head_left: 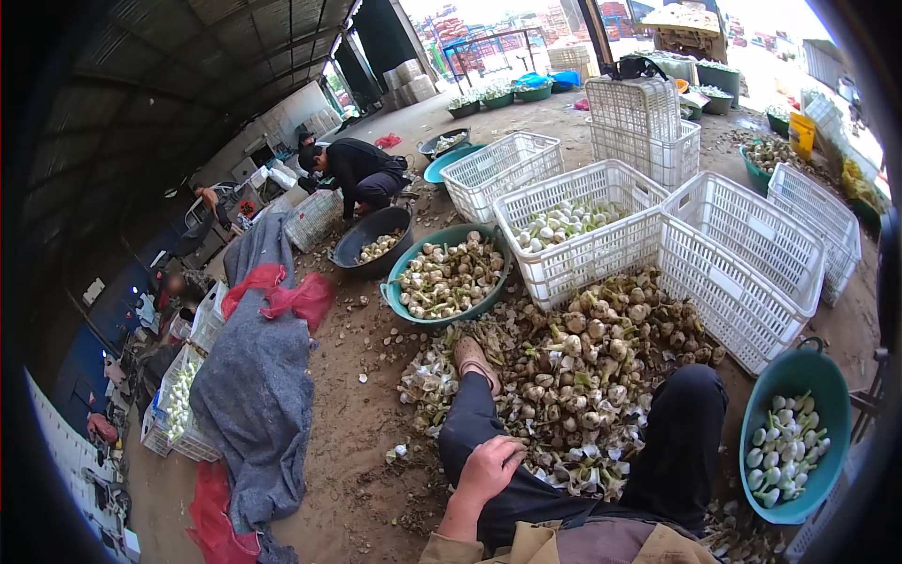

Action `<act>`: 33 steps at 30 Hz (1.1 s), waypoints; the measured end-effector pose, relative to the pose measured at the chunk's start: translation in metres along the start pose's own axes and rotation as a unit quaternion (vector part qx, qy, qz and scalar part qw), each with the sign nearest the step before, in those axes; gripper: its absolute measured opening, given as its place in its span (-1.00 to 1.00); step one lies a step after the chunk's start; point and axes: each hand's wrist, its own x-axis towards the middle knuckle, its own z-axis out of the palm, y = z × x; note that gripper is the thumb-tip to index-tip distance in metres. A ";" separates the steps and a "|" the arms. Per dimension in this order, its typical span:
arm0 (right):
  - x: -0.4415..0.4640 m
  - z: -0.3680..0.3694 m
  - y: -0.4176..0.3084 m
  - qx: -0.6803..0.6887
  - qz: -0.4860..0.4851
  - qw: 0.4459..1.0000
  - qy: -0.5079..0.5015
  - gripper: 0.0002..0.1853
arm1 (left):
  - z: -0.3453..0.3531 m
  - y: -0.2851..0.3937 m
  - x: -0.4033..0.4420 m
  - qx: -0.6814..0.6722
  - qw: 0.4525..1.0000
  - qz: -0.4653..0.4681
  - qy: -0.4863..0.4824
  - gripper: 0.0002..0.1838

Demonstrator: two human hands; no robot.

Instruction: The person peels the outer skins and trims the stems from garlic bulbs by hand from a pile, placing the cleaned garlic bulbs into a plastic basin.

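Observation:
My left hand [490, 467] rests on my left thigh [470, 423] near the knee, its fingers lying loosely over the dark trousers with nothing visible in them. My right hand is out of view. Between my legs spreads a large heap of garlic bulbs [592, 362], many with stems and dirty skins. Loose white garlic peelings [427, 385] lie around my left foot. To my right stands a teal tub [752, 414] containing peeled white garlic bulbs [787, 449]. Ahead, a green basin [399, 307] holds untrimmed garlic [451, 277].
White plastic crates [601, 249] stand beyond the heap, one partly filled with cleaned garlic [568, 226]. A grey blanket [254, 395] covers something at left, with red netting [301, 299] on it. A person in black [362, 169] crouches by a dark tub [395, 221].

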 end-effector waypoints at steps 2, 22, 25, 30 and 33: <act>-0.001 0.006 0.003 0.021 -0.002 1.000 0.002 -0.65 | -0.002 0.001 0.005 0.007 1.000 0.006 0.000 -0.85; -0.059 -0.015 0.073 0.104 0.083 0.990 0.036 -0.69 | 0.009 0.003 0.021 0.025 0.999 -0.003 -0.033 -0.85; -0.109 -0.045 0.077 0.082 0.194 0.978 0.004 -0.69 | 0.025 0.015 0.035 0.014 0.999 0.018 -0.046 -0.87; -0.132 -0.090 0.108 0.066 0.225 0.972 0.011 -0.70 | 0.058 0.024 0.074 0.001 0.990 0.043 -0.132 -0.88; -0.140 -0.120 0.136 0.052 0.234 0.971 0.016 -0.71 | 0.095 0.018 0.110 -0.038 0.987 0.006 -0.158 -0.86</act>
